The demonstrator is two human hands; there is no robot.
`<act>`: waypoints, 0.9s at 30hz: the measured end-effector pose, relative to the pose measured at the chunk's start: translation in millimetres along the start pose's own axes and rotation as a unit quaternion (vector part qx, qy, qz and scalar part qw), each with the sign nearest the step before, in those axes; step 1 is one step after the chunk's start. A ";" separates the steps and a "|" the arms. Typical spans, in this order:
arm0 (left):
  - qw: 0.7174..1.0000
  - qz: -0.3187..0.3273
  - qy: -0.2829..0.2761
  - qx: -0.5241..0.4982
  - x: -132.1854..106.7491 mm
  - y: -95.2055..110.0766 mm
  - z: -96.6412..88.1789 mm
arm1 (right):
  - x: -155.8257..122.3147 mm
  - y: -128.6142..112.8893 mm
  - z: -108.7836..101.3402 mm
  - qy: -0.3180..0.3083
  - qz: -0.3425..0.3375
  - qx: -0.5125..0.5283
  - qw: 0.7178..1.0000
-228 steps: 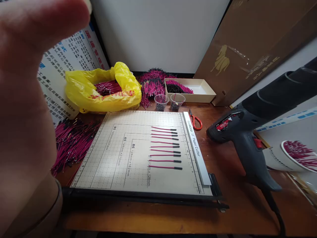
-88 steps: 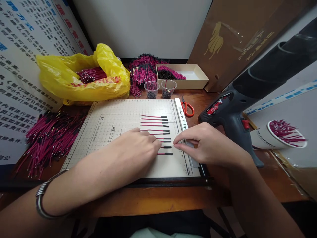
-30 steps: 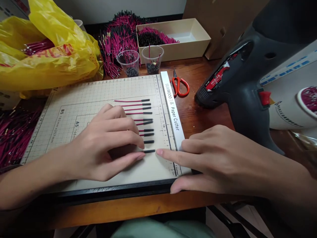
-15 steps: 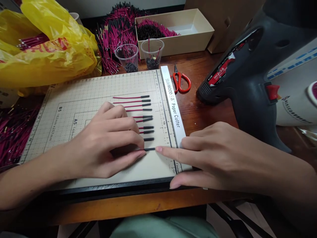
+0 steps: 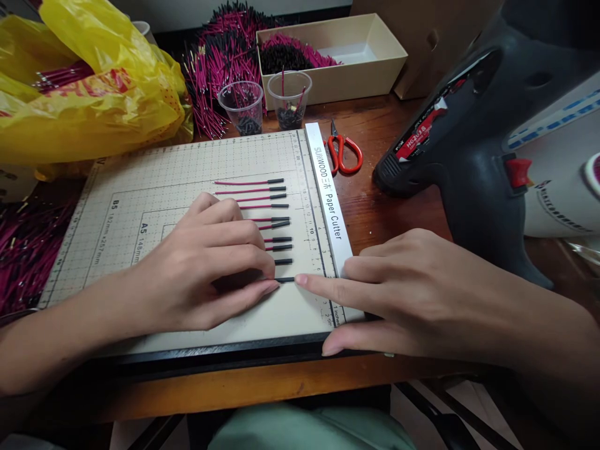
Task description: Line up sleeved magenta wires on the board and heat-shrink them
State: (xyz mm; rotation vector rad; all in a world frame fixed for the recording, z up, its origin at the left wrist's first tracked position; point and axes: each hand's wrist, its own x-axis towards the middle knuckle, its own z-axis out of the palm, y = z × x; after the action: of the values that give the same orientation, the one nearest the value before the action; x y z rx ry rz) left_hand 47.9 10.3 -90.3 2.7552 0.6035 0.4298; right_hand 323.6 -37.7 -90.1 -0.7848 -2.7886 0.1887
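Several thin magenta wires with black sleeved ends [image 5: 262,194] lie in a row on the gridded board of a paper cutter [image 5: 154,187]. My left hand [image 5: 201,275] rests flat over the nearer wires, fingers stretched out and pressing them down. My right hand [image 5: 412,294] lies palm down at the cutter's white ruler edge [image 5: 328,200]. Its index finger is extended and its tip touches the black end of the nearest wire [image 5: 285,280]; the thumb rests on the board's front edge.
A grey heat gun [image 5: 473,150] stands at the right, red scissors [image 5: 344,153] beside the ruler. Two clear cups [image 5: 262,106], a cardboard tray [image 5: 342,56], a yellow bag [image 5: 84,94] and wire heaps [image 5: 23,250] ring the board. A white cup [image 5: 567,194] sits far right.
Over the last second both hands have stayed almost still, with the view shifting slightly. Earlier the hands came down onto the row of wires from off the board.
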 end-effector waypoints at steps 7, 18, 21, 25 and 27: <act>1.000 -0.001 -0.001 0.005 -0.1 -0.1 -0.4 | 0.6 -0.1 -3.1 0.006 0.003 0.003 1.000; 0.999 -0.016 0.031 0.000 -0.1 -0.9 -1.1 | 0.2 0.9 -1.6 0.034 0.010 -0.006 0.999; 0.998 -0.026 0.059 0.004 0.5 -2.7 0.0 | 1.0 1.3 -0.7 0.040 0.027 -0.023 0.999; 0.997 -0.040 0.071 0.016 2.3 -3.4 -1.8 | 3.4 -0.3 -0.9 0.036 0.030 -0.034 0.998; 0.997 -0.038 0.065 0.021 2.8 -3.1 -2.7 | 4.3 -1.0 -1.0 0.035 0.029 -0.036 0.998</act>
State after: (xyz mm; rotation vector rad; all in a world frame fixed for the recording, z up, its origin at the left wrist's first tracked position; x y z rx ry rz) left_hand 48.3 14.8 -88.2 2.7482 0.7553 0.5872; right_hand 319.7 -36.3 -88.1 -0.8734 -2.7227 0.0691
